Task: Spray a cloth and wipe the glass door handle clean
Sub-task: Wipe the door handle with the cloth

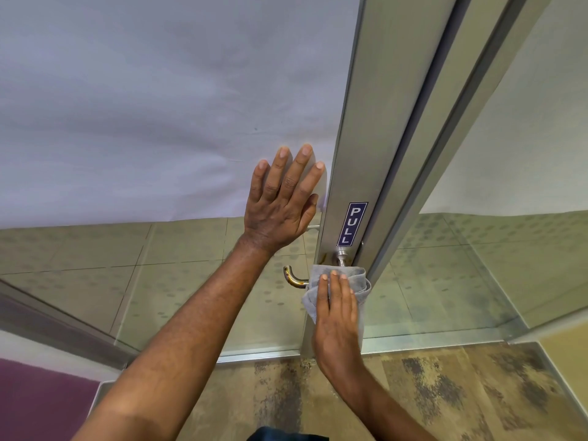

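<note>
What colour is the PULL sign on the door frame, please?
The PULL sign is dark blue with white letters and a white border, seen in the head view, just above the handle.

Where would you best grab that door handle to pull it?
Grip the handle on its straight bar, near the curved free end at the left, coming from the front. That stretch is bare; the cloth under the right hand covers the part near the frame.

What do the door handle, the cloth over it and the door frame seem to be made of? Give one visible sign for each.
Door handle: metal, shiny, with brownish tarnish at the bend.
Cloth: soft grey woven fabric, probably microfibre; it folds and drapes.
Door frame: likely brushed aluminium, matt grey with straight edges.
</note>
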Available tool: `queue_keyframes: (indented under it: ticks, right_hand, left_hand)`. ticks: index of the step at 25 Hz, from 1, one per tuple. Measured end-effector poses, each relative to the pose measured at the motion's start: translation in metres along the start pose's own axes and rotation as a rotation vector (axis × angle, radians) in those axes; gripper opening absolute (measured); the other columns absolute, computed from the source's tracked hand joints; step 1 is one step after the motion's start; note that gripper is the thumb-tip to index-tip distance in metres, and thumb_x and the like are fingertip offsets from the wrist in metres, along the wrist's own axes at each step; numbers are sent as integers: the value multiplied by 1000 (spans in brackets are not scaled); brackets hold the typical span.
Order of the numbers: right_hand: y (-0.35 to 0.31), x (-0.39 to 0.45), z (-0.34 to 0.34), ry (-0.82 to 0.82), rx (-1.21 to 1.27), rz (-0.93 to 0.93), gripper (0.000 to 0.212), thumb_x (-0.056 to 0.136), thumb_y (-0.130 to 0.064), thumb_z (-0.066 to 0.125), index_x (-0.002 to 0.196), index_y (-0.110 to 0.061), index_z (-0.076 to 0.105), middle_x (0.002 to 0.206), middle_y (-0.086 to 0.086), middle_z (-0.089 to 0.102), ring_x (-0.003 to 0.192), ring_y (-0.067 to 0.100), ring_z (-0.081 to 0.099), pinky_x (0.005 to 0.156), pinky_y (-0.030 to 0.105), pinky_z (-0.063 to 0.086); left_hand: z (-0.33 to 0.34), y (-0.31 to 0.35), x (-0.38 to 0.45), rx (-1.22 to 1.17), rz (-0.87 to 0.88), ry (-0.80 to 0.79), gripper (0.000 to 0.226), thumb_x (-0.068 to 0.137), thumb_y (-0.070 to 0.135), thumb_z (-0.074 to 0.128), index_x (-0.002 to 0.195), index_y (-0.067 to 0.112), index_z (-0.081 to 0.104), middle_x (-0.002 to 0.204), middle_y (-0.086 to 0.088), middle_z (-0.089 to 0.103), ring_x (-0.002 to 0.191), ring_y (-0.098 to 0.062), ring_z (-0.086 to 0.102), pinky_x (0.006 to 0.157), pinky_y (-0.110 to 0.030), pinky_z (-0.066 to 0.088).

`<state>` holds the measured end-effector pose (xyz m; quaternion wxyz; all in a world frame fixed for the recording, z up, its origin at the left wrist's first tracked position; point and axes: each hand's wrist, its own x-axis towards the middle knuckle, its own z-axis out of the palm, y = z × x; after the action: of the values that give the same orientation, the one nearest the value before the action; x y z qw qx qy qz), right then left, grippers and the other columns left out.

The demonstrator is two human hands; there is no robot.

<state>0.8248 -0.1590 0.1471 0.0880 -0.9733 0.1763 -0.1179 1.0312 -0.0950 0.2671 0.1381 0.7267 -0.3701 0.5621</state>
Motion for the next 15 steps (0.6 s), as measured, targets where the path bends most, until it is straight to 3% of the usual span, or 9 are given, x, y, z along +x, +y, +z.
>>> queue_keyframes:
  ticks: [3, 5, 9, 15]
  right_hand:
    - [-11, 9, 8, 12, -27, -69, 113, 57, -14, 91, 155, -1, 36, 153, 23, 51, 142, 41, 49, 124, 53, 25]
    - [-21, 11, 12, 7, -27, -115, 113, 61, -11, 86, 157, -1, 29, 157, 21, 47, 145, 41, 45, 121, 52, 16]
    - [-25, 13, 13, 23, 68, -151, 93, 74, -6, 72, 158, -10, 33, 155, 10, 48, 146, 31, 43, 124, 46, 15]
    - [25, 45, 1, 11, 16, -358, 56, 84, -33, 53, 139, -20, 53, 122, -1, 63, 112, 23, 57, 113, 44, 34]
  left_hand:
    - [0, 0, 0, 0, 0, 0, 54, 109, 35, 45, 160, 18, 36, 164, -11, 34, 164, -27, -3, 131, -49, 7]
    - [0, -1, 0, 3, 1, -1, 54, 109, 35, 44, 159, 17, 36, 163, -12, 34, 164, -27, -3, 131, -49, 7]
    - [0, 0, -1, 2, -9, -8, 54, 109, 35, 46, 159, 18, 36, 164, -11, 33, 164, -27, -4, 131, -48, 7]
    - [-2, -1, 1, 1, 12, -9, 54, 109, 35, 45, 160, 18, 37, 165, -9, 32, 164, -27, -2, 131, -49, 7]
